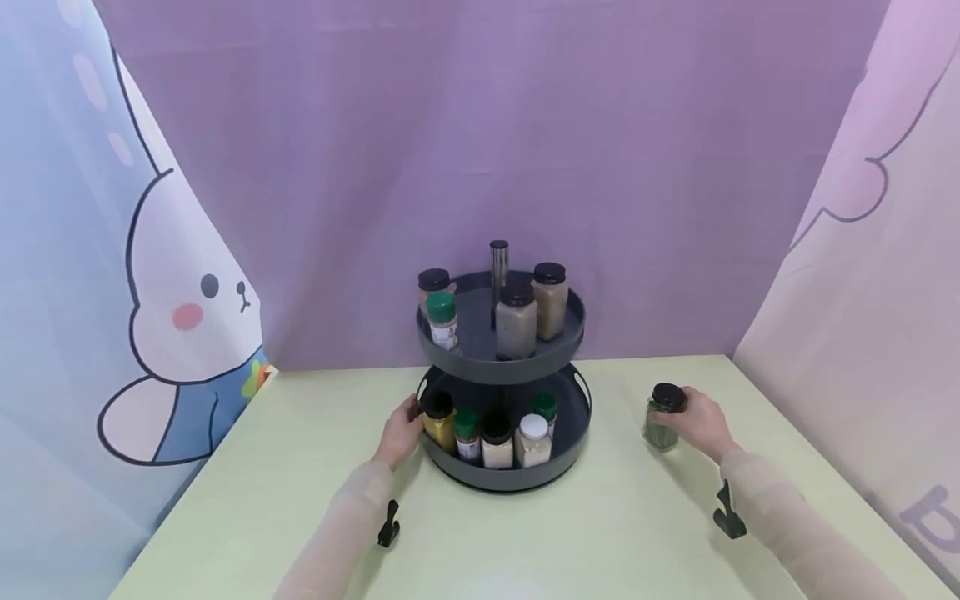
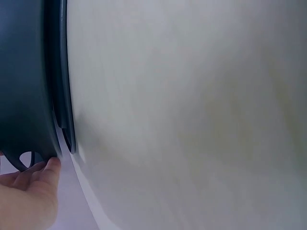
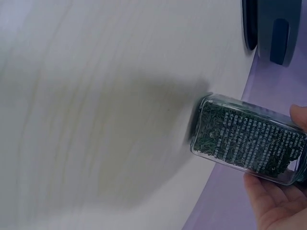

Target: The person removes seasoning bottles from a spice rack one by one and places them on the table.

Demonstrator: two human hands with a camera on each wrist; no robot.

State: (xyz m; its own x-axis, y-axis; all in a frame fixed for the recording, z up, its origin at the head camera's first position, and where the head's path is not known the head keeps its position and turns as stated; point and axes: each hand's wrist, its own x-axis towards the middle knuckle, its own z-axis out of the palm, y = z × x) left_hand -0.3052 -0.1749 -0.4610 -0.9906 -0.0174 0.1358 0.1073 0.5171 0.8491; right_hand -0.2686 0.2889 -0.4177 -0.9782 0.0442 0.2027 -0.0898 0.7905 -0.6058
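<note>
A two-tier dark grey spice rack stands mid-table with spice jars on both round trays. My left hand grips the lower tray's rim at its left side, near a cut-out handle hole; some of its fingers are hidden. To the right of the rack, my right hand holds a clear jar of dried green herbs with a black lid, thumb on one side and fingers on the other. The jar is upright, its base at or just above the table; I cannot tell which.
On the upper tray are a green-capped shaker, a grey-brown jar and other black-lidded jars around a metal post. Several jars, among them a white-lidded jar, line the lower tray. A purple cloth hangs behind the table.
</note>
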